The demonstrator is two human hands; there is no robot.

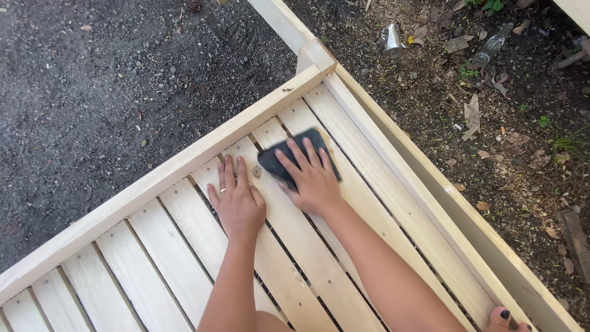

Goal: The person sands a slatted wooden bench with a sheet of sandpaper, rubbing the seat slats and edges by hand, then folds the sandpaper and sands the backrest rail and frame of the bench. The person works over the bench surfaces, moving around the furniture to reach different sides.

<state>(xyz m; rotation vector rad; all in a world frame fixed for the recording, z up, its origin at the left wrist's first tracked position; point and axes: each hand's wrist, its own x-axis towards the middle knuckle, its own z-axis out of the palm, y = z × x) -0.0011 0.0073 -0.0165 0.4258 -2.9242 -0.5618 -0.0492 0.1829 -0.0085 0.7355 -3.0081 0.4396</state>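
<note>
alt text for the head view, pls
Seen from above, a person's right hand presses a dark sanding sheet flat on a pale slatted wood frame, while the left hand, wearing a ring, rests flat on the slats beside it. Dark gravel lies to the left; on the right, dirt with dry leaves, a crushed can and a bottle.

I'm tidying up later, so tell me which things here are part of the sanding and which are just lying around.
In use: dark sanding pad under right hand; slatted wooden frame, steadied by left hand.

Lying about: crushed can, clear bottle, dead leaves.
</note>
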